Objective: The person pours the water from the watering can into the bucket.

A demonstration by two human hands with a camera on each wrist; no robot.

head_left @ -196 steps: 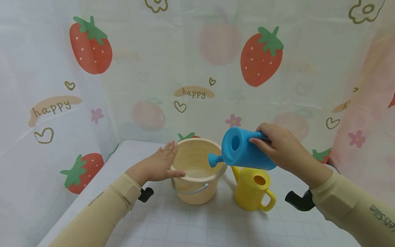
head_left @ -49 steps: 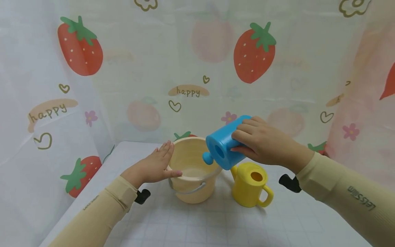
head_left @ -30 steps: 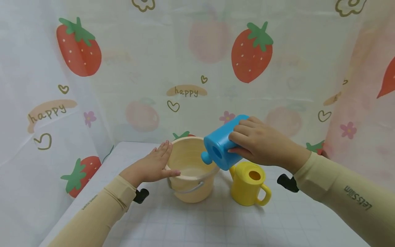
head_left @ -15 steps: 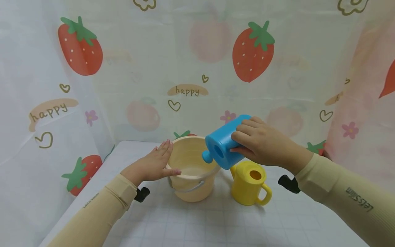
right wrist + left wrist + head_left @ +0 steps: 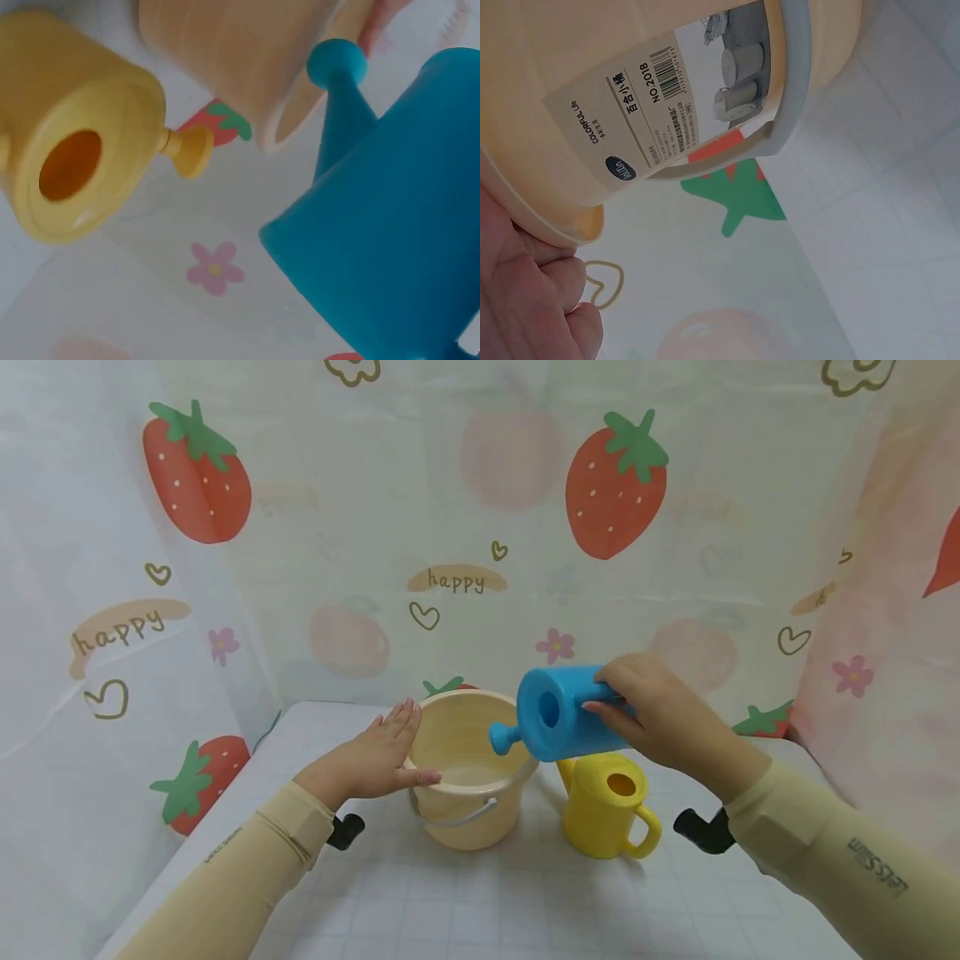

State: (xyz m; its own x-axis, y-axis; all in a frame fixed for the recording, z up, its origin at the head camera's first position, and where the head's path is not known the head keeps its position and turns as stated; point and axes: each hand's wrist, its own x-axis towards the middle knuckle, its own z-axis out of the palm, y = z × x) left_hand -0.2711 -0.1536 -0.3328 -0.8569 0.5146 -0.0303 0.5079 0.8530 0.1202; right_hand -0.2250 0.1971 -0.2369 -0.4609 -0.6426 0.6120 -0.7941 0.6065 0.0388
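My right hand [image 5: 660, 714] grips the handle of a blue watering can [image 5: 573, 735], tilted well over to the left. Its spout reaches above the mouth of a cream bucket [image 5: 472, 822], which stands on the table with its grey handle hanging down in front. The left hand [image 5: 371, 760] rests with straight fingers on the bucket's left rim, thumb laid over the near edge. In the left wrist view a printed label [image 5: 634, 124] shows on the bucket's side. A yellow watering can [image 5: 603, 814] stands upright on the table to the right of the bucket, below the blue one.
The table [image 5: 480, 910] has a white cover with a faint grid. Behind it hangs a curtain [image 5: 465, 485] printed with strawberries, hearts and flowers, and it wraps round both sides. A black wrist mount [image 5: 705, 831] sticks out from the right sleeve.
The right hand has turned the blue watering can from a steep nose-down tilt to nearly level on its side, drawing its body slightly right. The left hand and bucket hold their places.
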